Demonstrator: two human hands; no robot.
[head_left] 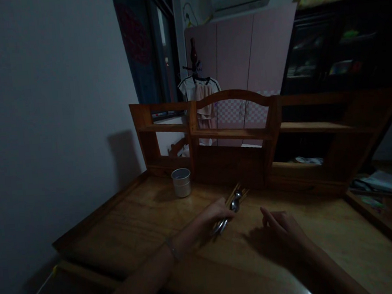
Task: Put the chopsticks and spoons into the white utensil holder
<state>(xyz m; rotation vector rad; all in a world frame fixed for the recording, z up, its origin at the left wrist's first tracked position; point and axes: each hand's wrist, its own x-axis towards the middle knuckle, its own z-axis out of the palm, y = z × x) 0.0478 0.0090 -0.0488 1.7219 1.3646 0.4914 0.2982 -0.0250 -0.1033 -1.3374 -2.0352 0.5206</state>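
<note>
My left hand [220, 210] is closed around a bundle of spoons [235, 204] and chopsticks [233, 193] just above the wooden tabletop. The spoon bowls and the thin chopstick ends point away from me, while metal handles stick out below the hand. To the right of the bundle is my right hand [280, 222], apart from it, with fingers partly stretched and nothing visible in them. A silver metal cup [182, 182] stands upright on the table, beyond my left hand and to its left.
A wooden shelf unit [231, 135] rises along the table's far edge. The white wall [57, 109] borders the left side. A white cable [40, 291] hangs at the lower left. Papers and a plastic bag [388, 184] lie at the far right.
</note>
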